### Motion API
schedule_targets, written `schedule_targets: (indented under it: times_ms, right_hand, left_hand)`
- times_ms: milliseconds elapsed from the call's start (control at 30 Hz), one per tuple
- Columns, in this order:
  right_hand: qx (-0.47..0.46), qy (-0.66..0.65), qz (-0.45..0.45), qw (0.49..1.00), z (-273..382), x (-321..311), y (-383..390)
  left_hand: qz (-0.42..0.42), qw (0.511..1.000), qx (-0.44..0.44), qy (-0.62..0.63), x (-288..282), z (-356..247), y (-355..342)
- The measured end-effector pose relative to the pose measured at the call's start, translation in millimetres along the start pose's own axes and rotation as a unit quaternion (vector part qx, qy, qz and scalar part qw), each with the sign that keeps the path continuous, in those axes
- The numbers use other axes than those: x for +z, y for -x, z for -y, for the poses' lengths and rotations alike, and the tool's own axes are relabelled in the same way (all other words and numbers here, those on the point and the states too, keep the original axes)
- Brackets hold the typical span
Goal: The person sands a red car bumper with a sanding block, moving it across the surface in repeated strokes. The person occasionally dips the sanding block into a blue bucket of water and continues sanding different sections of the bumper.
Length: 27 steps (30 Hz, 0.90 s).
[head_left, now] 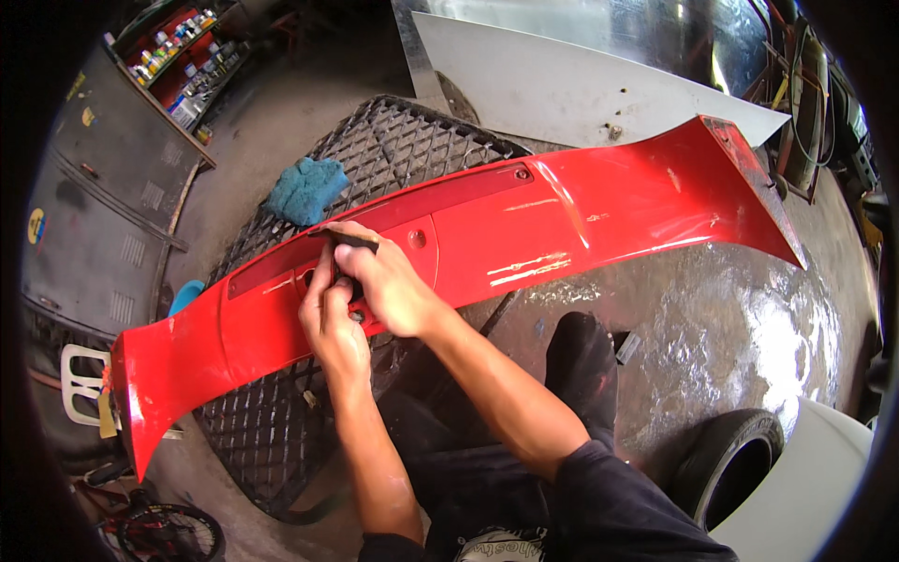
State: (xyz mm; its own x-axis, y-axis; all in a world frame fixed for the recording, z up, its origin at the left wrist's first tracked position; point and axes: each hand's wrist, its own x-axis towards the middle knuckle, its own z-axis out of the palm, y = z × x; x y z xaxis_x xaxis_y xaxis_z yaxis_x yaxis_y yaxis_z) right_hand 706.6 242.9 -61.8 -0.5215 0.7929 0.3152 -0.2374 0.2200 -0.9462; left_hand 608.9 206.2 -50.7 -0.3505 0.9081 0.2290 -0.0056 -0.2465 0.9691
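Observation:
A long red car body panel (496, 225), shaped like a bumper or spoiler, lies across in front of me. Pale scratches and scraped patches mark its paint. Over its middle, my right hand (393, 288) pinches a thin, dark brown piece of sandpaper (360, 239) between thumb and fingers. Close against it from the left, my left hand (335, 328) has its fingers bent up around the same piece. The hands partly hide the panel's recessed strip and the fingertips under the sandpaper.
The panel rests on a black metal mesh stand (389, 140) with a teal cloth (307, 190) on it. A pale sheet (581, 98) lies beyond. Right of my legs are a tire (740, 459) and wet floor (674, 347). A white plastic chair (80, 384) stands left.

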Motion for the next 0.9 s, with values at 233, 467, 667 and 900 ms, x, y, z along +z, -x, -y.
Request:
schedule_targets:
  times_ms: [233, 467, 667, 900]
  right_hand:
    - [-0.107, 0.068, -0.138, 0.982, 6.2, 13.9, 25.7]
    - [-0.119, -0.06, -0.127, 0.983, 2.3, 7.8, 25.3]
    - [-0.066, 0.113, -0.034, 0.991, 13.3, -6.6, -9.2]
    - [-0.089, -0.038, -0.134, 0.986, 14.8, -3.0, 8.7]
  left_hand:
    - [-0.003, 0.999, -0.006, 0.053, 1.7, 2.2, -1.2]
    - [-0.041, 0.999, 0.009, -0.001, 6.6, -4.2, 1.9]
    - [-0.038, 0.998, -0.009, 0.039, 5.1, -2.9, 3.2]
    - [-0.056, 0.997, 0.047, 0.014, 5.5, 5.0, 1.8]
